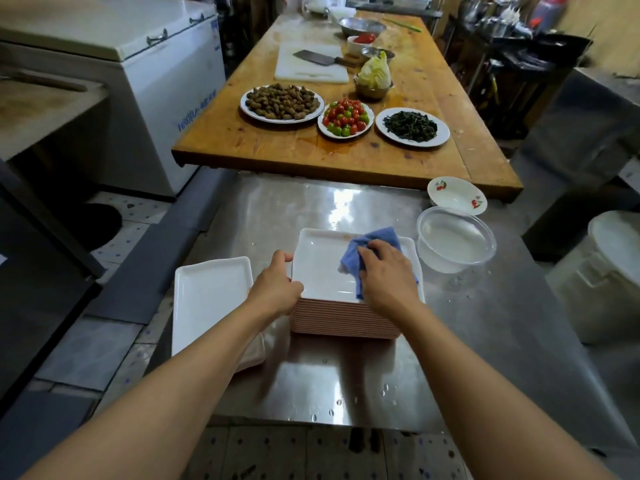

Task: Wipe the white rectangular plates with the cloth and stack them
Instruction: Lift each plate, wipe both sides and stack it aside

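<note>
Plainly, the risk here sits in how the top plate (322,265) is steadied. It lies on a tall pile (346,317) of like plates on the steel worktop (485,323), and only the left hand (277,285) holds it, fingers curled round its near-left edge with the thumb on the rim. The right hand (388,275) presses a bunched blue cloth (367,251) into the plate's right half, fingers curled over the fabric. That push lands well to the right of the left grip, so a hard stroke could swing or tip the plate about the held edge and skid it off the pile; the plate's surface looks wet and glossy, which I judge would make sliding easier. Just beyond the right grip stands a clear tub (457,240) of water, and a stroke carried too far that way could knock it and slop water over the plates. Left of the left grip lies the wiped stack (211,299), overhanging the worktop edge, as far as I can tell; setting another plate on it carelessly could tilt the lot toward the floor. Droplets on the worktop near the pile also mean a plate put down there would pick up water again.
</note>
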`<state>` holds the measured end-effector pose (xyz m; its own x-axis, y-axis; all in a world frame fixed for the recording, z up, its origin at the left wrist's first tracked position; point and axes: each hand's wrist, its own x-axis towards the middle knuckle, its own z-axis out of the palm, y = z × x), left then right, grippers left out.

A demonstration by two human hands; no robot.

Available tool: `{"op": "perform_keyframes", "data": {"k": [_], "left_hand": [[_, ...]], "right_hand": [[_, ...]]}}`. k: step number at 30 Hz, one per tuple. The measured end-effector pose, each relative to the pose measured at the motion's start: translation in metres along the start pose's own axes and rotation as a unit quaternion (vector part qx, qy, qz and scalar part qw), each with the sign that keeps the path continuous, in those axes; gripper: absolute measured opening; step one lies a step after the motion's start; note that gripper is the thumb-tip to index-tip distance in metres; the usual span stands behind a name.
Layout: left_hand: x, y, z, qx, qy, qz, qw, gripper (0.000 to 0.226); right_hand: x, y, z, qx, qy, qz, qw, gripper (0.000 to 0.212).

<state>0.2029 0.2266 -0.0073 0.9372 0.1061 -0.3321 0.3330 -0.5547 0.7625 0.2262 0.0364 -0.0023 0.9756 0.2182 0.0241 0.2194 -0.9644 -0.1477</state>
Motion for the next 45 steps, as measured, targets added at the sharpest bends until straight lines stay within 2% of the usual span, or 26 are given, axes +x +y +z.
{"op": "perform_keyframes", "data": {"k": [5, 11, 14, 16, 20, 23, 24, 26, 28, 29, 31, 33, 35, 38, 40, 45], "left_hand": [[-0.003, 0.001, 0.002, 0.001, 0.016, -0.008, 1.0, 0.042], [-0.007, 0.004, 0.006, 0.005, 0.039, -0.012, 0.999, 0.043], [-0.009, 0.005, 0.007, 0.02, 0.054, -0.015, 0.998, 0.044], [-0.01, 0.006, 0.008, 0.029, 0.06, -0.015, 0.998, 0.045], [-0.01, 0.009, 0.008, 0.061, 0.062, -0.025, 0.996, 0.046], [-0.017, 0.016, 0.009, 0.171, 0.102, -0.03, 0.98, 0.043], [-0.022, 0.018, 0.012, 0.212, 0.126, -0.011, 0.969, 0.045], [-0.03, 0.024, 0.022, 0.272, 0.156, 0.09, 0.945, 0.057], [-0.034, 0.032, 0.037, 0.308, 0.121, 0.205, 0.921, 0.065], [-0.035, 0.036, 0.045, 0.324, 0.084, 0.235, 0.913, 0.068], [-0.034, 0.042, 0.061, 0.354, 0.021, 0.244, 0.903, 0.071], [-0.033, 0.042, 0.072, 0.368, 0.003, 0.233, 0.9, 0.065], [-0.032, 0.04, 0.077, 0.371, 0.03, 0.248, 0.895, 0.051], [-0.038, 0.042, 0.074, 0.381, 0.106, 0.294, 0.87, 0.029], [-0.045, 0.046, 0.072, 0.399, 0.128, 0.302, 0.856, 0.021], [-0.055, 0.058, 0.056, 0.333, 0.141, 0.312, 0.878, 0.022]], "right_hand": [[-0.023, 0.031, -0.014, -0.011, -0.018, 0.02, 1.0, 0.04], [-0.059, 0.038, -0.025, 0.001, -0.044, 0.001, 0.999, 0.022], [-0.072, 0.039, -0.026, -0.023, -0.043, -0.021, 0.999, 0.033], [-0.076, 0.043, -0.03, -0.023, -0.034, -0.012, 0.999, 0.032], [-0.082, 0.052, -0.036, 0.034, -0.008, 0.014, 0.999, 0.03], [-0.087, 0.056, -0.039, 0.133, 0.032, 0.049, 0.989, 0.026], [-0.09, 0.057, -0.042, 0.195, 0.052, 0.067, 0.977, 0.023], [-0.097, 0.059, -0.048, 0.302, 0.098, 0.094, 0.944, 0.027], [-0.104, 0.06, -0.054, 0.358, 0.126, 0.109, 0.919, 0.034], [-0.107, 0.061, -0.057, 0.36, 0.131, 0.111, 0.917, 0.032], [-0.111, 0.062, -0.058, 0.369, 0.121, 0.131, 0.912, 0.027], [-0.115, 0.065, -0.057, 0.377, 0.111, 0.148, 0.908, 0.027], [-0.12, 0.067, -0.057, 0.377, 0.109, 0.153, 0.907, 0.021], [-0.125, 0.069, -0.056, 0.375, 0.124, 0.158, 0.905, 0.018], [-0.127, 0.07, -0.056, 0.37, 0.131, 0.157, 0.906, 0.016], [-0.127, 0.066, -0.063, 0.387, 0.158, 0.155, 0.895, 0.015]]}}
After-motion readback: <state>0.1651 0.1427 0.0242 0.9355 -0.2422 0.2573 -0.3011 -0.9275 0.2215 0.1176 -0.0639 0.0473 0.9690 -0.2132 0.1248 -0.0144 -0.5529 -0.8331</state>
